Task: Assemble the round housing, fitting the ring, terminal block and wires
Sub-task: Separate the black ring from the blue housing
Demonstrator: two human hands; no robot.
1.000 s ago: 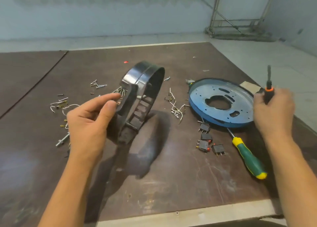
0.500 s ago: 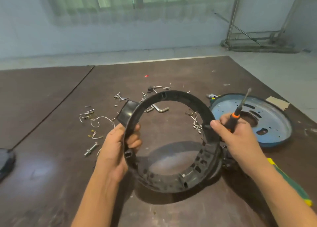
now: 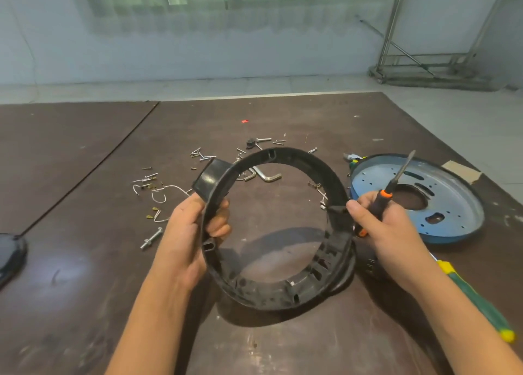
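A large black plastic ring (image 3: 283, 292) with a boxy lug on its upper left is held tilted above the brown table (image 3: 85, 304). My left hand (image 3: 189, 233) grips its left rim, fingers curled inside. My right hand (image 3: 387, 227) holds a small black and orange screwdriver (image 3: 396, 182), tip pointing up, while its thumb presses on the ring's right rim. A round blue metal plate (image 3: 452, 204) with holes lies to the right. White wires (image 3: 158, 193) lie loose at the left.
Screws (image 3: 203, 155), a bolt (image 3: 151, 238) and a hex key (image 3: 268, 176) are scattered behind the ring. A green and yellow screwdriver (image 3: 478, 301) lies under my right forearm. A dark round object (image 3: 11, 255) sits at the left edge.
The ring went from standing edge-on in my left hand to facing me, held by both hands. My right hand came across from the blue plate with the small screwdriver.
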